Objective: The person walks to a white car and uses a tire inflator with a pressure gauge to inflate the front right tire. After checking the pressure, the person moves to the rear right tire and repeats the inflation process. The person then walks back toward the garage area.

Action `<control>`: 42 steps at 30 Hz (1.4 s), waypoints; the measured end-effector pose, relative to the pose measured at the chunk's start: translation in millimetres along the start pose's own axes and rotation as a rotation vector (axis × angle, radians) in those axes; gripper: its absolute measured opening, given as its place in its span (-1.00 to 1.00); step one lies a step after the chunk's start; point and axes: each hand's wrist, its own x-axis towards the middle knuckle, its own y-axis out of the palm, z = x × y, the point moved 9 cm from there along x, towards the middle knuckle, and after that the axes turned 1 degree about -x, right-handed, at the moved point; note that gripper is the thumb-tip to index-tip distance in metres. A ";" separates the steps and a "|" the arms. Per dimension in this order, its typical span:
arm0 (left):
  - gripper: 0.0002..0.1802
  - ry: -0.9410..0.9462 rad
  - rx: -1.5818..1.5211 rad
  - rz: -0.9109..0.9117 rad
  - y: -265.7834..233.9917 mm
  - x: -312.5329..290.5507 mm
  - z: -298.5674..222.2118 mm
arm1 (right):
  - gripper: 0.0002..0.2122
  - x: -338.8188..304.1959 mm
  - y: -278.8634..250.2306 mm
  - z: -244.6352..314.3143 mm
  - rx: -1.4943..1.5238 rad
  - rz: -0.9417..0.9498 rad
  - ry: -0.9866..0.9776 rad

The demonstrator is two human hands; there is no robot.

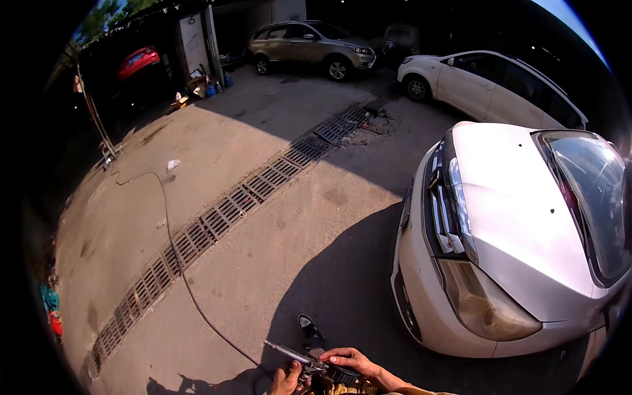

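Note:
Low in the head view, my left hand (286, 380) is wrapped round a grey metal air tool (289, 353) with a thin rod-like tip pointing up and left. My right hand (352, 361) has its fingers closed at the tool's rear end. Under that hand is a black ribbed part (343, 376); whether it belongs to the tool I cannot tell. A dark hose (197, 304) runs over the ground toward my left hand; its joint with the tool is hidden. My foot in a dark shoe (307, 324) shows just beyond the tool.
A white car (513, 197) stands close on my right, its front corner and yellowed headlight (487, 306) nearest. A metal drain grate (227, 210) crosses the concrete diagonally under the hose. Farther off are a beige SUV (313, 47), another white car (484, 89) and a red car (139, 62).

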 end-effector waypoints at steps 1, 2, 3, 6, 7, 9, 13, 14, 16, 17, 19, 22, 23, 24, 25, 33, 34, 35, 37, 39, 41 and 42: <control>-0.51 -0.113 -0.206 0.127 5.3 35.1 -62.5 | -0.68 23.1 -12.0 15.8 0.008 -0.009 -0.002; -0.45 -0.162 -0.291 0.207 1.3 69.9 -95.4 | -0.68 48.0 -20.8 31.6 -0.029 -0.026 0.000; -0.38 -0.196 -0.355 0.289 -3.7 106.9 -126.2 | -0.68 77.3 -31.6 54.2 -0.071 -0.043 -0.004; -0.31 -0.292 -0.509 0.599 -2.0 214.3 -179.5 | -0.68 141.5 -50.5 134.1 -0.034 -0.093 0.001; -0.34 -0.332 -0.602 0.711 -0.3 247.0 -189.0 | -0.69 164.8 -54.2 163.2 -0.058 -0.089 -0.037; -0.43 -0.332 -0.609 0.795 -3.3 312.7 -233.7 | -0.66 212.2 -70.0 205.6 -0.006 -0.119 -0.061; -0.57 -0.298 -0.528 0.723 -22.4 449.8 -276.0 | -0.60 303.9 -121.7 292.1 0.078 -0.422 -0.279; -0.58 -0.282 -0.533 0.661 -33.8 481.4 -283.7 | -0.61 328.3 -146.8 301.2 0.083 -0.524 -0.273; -0.62 -0.287 -0.505 0.575 -16.7 557.8 -276.5 | -0.67 337.9 -232.8 303.7 0.188 -0.778 -0.292; -0.62 -0.264 -0.534 0.507 -28.4 595.8 -276.9 | -0.73 347.9 -266.5 307.4 0.237 -0.856 -0.327; -0.64 -0.194 -0.526 0.257 -60.3 675.3 -271.7 | -0.80 368.3 -328.6 298.3 0.372 -0.925 -0.241; -0.56 -0.161 -0.607 -0.283 -165.8 773.9 -265.4 | -0.84 411.4 -397.5 329.3 0.315 -1.131 -0.082; -0.55 -0.148 -0.554 -0.431 -186.1 805.5 -263.8 | -0.84 434.5 -437.1 317.4 0.261 -1.192 -0.045; -0.55 -0.111 -0.493 -0.553 -214.0 834.6 -275.5 | -0.83 465.3 -453.0 340.2 0.140 -1.202 0.016; -0.55 -0.072 -0.419 -0.644 -236.4 862.1 -287.1 | -0.83 505.4 -463.3 362.7 0.140 -1.140 0.000; -0.53 -0.005 -0.225 -0.837 -354.4 1099.0 -326.9 | -0.74 753.9 -474.8 611.2 -0.419 -0.863 0.069; -0.53 0.002 -0.217 -0.852 -374.8 1131.1 -324.2 | -0.74 785.5 -488.8 617.8 -0.455 -0.868 0.119; -0.53 0.008 -0.209 -0.869 -396.0 1162.5 -320.3 | -0.73 815.6 -503.5 623.2 -0.492 -0.872 0.171; -0.52 0.008 -0.156 -0.897 -439.6 1227.6 -312.6 | -0.72 852.4 -547.5 591.2 -0.491 -0.894 0.324; -0.51 -0.019 -0.188 -0.959 -510.3 1289.1 -297.5 | -0.72 868.8 -578.5 592.0 -0.620 -1.006 0.581; -0.51 0.011 -0.137 -1.064 -578.6 1344.0 -307.9 | -0.73 892.0 -600.0 558.0 -0.678 -1.162 0.711; -0.50 0.007 -0.118 -1.166 -623.0 1348.5 -309.3 | -0.73 911.2 -591.2 559.4 -0.643 -1.249 0.737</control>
